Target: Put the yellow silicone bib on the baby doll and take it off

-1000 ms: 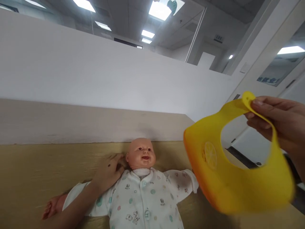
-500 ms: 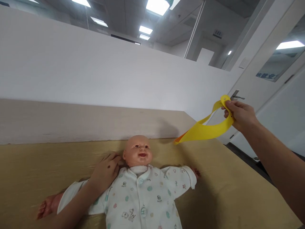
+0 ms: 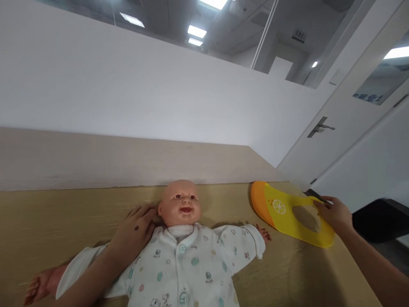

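R hand (image 3: 334,214) pinches bib (image 3: 284,219) by loop (image 3: 326,233). Bib R of doll (image 3: 180,264), low by table (image 3: 271,279); long way runs L from grip, orange end (image 3: 260,204) nr doll. L hand (image 3: 136,232) loose on doll, farther.

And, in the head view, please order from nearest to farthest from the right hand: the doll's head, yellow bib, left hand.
1. Yellow bib: held by the right hand.
2. Doll's head: left of the bib in the picture.
3. Left hand: beside the head, on its far side.
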A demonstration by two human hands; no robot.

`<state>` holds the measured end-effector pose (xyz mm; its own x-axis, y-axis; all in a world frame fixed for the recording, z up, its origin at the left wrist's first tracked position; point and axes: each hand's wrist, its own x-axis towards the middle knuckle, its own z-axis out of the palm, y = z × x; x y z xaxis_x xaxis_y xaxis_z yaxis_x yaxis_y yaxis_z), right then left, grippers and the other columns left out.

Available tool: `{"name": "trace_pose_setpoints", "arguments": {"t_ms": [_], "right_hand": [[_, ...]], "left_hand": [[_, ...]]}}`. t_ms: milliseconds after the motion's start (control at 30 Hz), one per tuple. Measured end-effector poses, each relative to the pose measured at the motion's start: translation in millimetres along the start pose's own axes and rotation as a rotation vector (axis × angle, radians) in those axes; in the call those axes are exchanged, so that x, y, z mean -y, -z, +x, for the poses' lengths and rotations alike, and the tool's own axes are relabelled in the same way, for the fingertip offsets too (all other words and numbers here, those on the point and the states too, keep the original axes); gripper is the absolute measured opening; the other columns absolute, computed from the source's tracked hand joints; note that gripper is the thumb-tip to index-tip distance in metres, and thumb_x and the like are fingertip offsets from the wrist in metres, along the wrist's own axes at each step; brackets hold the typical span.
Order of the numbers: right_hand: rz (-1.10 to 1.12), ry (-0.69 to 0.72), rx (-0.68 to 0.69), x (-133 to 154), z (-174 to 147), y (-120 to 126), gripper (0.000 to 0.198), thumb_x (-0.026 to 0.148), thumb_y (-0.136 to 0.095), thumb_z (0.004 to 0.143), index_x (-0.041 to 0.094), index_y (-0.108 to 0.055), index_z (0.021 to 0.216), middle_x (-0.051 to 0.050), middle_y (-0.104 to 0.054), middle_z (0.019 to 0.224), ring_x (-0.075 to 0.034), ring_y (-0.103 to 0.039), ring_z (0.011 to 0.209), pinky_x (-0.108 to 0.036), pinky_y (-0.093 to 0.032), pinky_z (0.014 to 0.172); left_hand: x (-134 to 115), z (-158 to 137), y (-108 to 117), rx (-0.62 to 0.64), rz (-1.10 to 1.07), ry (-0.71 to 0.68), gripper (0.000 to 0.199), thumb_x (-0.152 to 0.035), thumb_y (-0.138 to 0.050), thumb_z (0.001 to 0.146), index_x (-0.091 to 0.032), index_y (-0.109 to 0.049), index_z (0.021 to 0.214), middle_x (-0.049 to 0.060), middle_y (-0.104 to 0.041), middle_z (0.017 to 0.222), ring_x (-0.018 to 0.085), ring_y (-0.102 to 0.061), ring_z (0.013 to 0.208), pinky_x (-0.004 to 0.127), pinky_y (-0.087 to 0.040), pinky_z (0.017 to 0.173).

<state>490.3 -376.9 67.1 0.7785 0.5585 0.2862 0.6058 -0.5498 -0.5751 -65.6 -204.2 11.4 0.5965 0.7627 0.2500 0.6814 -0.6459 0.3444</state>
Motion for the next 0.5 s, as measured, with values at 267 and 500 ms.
{"name": "trace_pose_setpoints", "arguments": {"t_ms": [267, 500], "right_hand": [[-0.150, -0.086, -0.177, -67, 0, -14, 0.021, 0.047, -0.048, 0.064, 0.031, -0.044, 0.077, -0.004, -0.058, 0.069, -0.035, -0.061, 0.075, -0.046, -0.041, 0.061], [-0.321, -0.095, -0.159, -84, -7, -16, 0.024, 0.042, -0.045, 0.064, 0.026, -0.052, 0.081, -0.011, -0.056, 0.084, -0.039, -0.056, 0.104, -0.050, -0.045, 0.072]], "left_hand": [[2, -1, -2, -0.030, 0.002, -0.025, 0.028, -0.020, -0.038, 0.083, -0.020, -0.062, 0.099, 0.006, -0.062, 0.109, 0.022, -0.056, 0.102, 0.039, -0.044, 0.091], [5, -1, -5, -0.056, -0.007, -0.036, 0.031, -0.023, -0.037, 0.084, -0.020, -0.061, 0.104, 0.007, -0.062, 0.112, 0.023, -0.056, 0.103, 0.039, -0.045, 0.089]]}}
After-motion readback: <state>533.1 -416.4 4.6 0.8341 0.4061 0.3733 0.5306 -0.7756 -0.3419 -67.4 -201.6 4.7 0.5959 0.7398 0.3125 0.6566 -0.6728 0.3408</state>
